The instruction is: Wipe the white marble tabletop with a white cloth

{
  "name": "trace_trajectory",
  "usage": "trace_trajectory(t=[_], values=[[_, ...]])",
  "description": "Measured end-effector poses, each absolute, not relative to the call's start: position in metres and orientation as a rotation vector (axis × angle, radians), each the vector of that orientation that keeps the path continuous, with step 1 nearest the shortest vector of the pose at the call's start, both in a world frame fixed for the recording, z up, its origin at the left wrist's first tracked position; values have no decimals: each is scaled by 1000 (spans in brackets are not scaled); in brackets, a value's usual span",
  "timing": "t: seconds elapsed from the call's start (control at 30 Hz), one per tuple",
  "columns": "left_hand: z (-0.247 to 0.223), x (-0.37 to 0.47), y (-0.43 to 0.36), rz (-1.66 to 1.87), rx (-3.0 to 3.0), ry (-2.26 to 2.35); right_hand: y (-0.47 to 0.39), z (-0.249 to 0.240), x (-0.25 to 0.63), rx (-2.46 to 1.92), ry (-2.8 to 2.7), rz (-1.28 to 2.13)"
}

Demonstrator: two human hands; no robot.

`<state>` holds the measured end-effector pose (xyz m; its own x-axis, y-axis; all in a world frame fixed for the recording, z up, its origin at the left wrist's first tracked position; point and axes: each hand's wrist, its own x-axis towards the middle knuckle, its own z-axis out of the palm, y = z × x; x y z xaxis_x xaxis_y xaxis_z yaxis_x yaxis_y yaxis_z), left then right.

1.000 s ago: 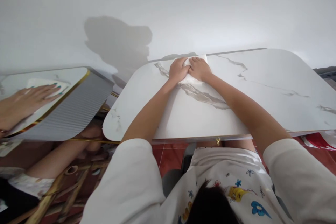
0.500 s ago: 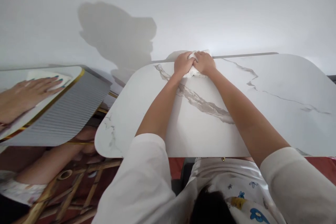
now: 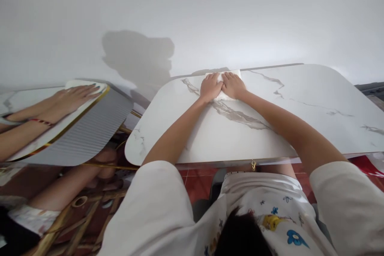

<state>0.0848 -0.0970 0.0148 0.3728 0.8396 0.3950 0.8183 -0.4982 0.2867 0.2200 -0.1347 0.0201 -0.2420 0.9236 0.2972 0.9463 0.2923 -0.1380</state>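
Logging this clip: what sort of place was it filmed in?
Probably an indoor room, perhaps in a home or small shop; I can't tell which. A marble-patterned tabletop stands by a plain pale wall, with a red tiled floor below.

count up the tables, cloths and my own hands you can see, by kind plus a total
Tables: 2 (front table, left table)
White cloths: 2 (front cloth, left cloth)
Your hands: 2 (left hand, right hand)
Total: 6
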Motion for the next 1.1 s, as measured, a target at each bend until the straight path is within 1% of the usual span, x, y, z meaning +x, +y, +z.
trace_trajectory(t=[0.2,0.37,0.47,0.67,0.8,1.1], values=[[17,70,-170,745,2617,1523,-205,19,210,-1637,-2283,-67],[23,55,-231,715,2625,1477,-265,23,195,-1691,-2273,-21],[23,46,-260,688,2611,1520,-295,24,185,-1707,-2277,-18],[20,37,-305,636,2586,1606,-338,19,179,-1605,-2262,-71],[21,58,-323,618,2555,1632,-351,16,202,-1607,-2280,-28],[26,132,-338,651,2563,1429,-371,15,281,-1701,-2251,-84]])
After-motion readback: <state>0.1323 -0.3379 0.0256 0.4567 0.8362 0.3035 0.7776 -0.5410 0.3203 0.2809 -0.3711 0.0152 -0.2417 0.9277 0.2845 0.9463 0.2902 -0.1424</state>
